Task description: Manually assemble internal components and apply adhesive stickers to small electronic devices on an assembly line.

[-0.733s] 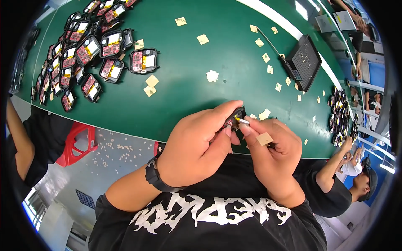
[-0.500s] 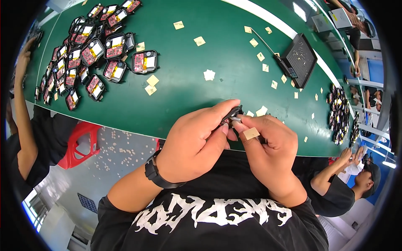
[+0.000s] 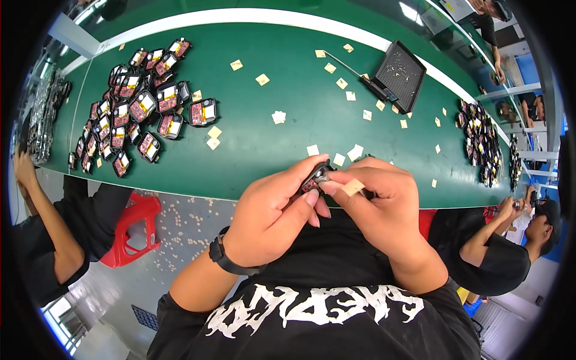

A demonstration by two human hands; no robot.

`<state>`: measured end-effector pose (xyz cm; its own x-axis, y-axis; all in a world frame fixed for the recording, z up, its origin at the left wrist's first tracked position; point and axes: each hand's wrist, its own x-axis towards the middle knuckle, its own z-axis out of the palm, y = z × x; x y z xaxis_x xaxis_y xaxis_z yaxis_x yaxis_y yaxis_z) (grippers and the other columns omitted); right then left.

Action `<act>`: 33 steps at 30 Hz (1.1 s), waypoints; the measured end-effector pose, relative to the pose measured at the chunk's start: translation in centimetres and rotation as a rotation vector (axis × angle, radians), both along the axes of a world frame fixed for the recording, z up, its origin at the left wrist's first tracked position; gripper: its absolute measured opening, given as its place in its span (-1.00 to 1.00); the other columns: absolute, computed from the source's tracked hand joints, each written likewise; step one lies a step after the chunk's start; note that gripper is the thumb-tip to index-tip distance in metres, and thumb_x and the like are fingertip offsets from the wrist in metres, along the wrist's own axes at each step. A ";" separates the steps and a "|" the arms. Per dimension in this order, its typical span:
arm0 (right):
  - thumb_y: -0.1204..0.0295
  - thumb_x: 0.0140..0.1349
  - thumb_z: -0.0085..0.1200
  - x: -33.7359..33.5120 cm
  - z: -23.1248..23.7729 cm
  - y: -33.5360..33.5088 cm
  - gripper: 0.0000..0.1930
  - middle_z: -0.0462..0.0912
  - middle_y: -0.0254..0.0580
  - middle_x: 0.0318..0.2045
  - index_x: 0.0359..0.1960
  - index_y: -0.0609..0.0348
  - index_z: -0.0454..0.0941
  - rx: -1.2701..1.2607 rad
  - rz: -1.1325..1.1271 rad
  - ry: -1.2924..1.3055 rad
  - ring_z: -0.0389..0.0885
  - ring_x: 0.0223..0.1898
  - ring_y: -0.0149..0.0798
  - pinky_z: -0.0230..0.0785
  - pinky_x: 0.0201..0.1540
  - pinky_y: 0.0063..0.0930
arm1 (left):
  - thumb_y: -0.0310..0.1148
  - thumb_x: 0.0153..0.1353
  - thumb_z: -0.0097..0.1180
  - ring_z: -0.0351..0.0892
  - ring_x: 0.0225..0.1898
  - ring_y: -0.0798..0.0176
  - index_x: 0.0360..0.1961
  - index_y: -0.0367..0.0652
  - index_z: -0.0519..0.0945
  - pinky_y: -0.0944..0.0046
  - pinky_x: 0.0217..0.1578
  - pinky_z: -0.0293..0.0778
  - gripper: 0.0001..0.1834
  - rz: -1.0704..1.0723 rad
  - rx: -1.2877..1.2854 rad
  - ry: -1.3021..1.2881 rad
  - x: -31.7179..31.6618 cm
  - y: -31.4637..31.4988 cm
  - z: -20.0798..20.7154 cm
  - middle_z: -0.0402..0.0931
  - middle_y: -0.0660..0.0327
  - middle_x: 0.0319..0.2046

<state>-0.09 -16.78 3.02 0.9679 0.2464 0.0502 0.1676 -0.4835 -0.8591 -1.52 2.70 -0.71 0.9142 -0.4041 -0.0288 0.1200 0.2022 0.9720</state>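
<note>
My left hand, a black watch on its wrist, is closed round a small black device casing with a red circuit board inside. The casing tilts toward my right hand. Thumb and finger of that hand pinch a small silver-grey part at the casing's open side; the fingers partly hide it. A pale yellow paper square sticks out by the right thumb. Something dark shows behind it in the right palm, too covered to name. Both hands are over the table's near edge.
Many similar casings lie heaped on the green table at left, another heap at right. A black tray stands at the back right. Paper squares are scattered about. Co-workers sit either side, a red stool at left.
My view has shifted, so the table sits lower in it and my hands appear slightly further left. My grip on the casing and the silver-grey part looks much the same.
</note>
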 end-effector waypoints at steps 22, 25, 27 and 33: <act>0.47 0.21 0.33 -5.5 5.7 -6.8 -0.82 0.51 -0.20 -0.55 -0.44 0.25 0.57 -0.136 -0.171 -0.221 0.47 -0.55 -0.28 0.27 -0.49 -0.43 | -0.55 0.34 -0.08 0.60 -0.40 0.34 0.37 -0.48 0.32 0.47 -0.47 0.49 -0.44 -0.164 -0.144 0.295 -0.7 -2.6 5.5 0.59 -0.24 0.06; 0.36 0.01 0.49 -6.0 5.9 -7.7 -0.69 0.45 -0.24 -0.60 -0.50 0.20 0.53 -0.291 -0.041 -0.353 0.41 -0.62 -0.24 0.18 -0.59 -0.39 | -0.61 0.31 -0.13 0.57 -0.35 0.41 0.41 -0.39 0.31 0.49 -0.44 0.45 -0.40 -0.284 -0.129 0.286 0.0 -2.5 5.9 0.58 -0.13 0.11; 0.32 -0.06 0.53 -6.3 5.7 -8.2 -0.65 0.45 -0.25 -0.59 -0.52 0.18 0.51 -0.297 -0.019 -0.343 0.40 -0.62 -0.24 0.18 -0.59 -0.39 | -0.67 0.32 -0.16 0.54 -0.30 0.46 0.45 -0.31 0.29 0.50 -0.41 0.43 -0.37 -0.365 -0.134 0.290 0.5 -2.6 6.1 0.59 0.03 0.11; 0.59 -0.10 0.35 -7.5 4.8 -8.3 -0.62 0.62 -0.10 -0.41 -0.17 0.36 0.57 -0.315 0.021 -0.433 0.46 -0.56 -0.14 0.36 -0.51 -0.37 | -0.65 0.33 -0.15 0.49 -0.35 0.48 0.46 -0.32 0.29 0.48 -0.41 0.39 -0.37 -0.465 -0.062 0.318 1.7 -3.8 7.0 0.60 0.08 0.01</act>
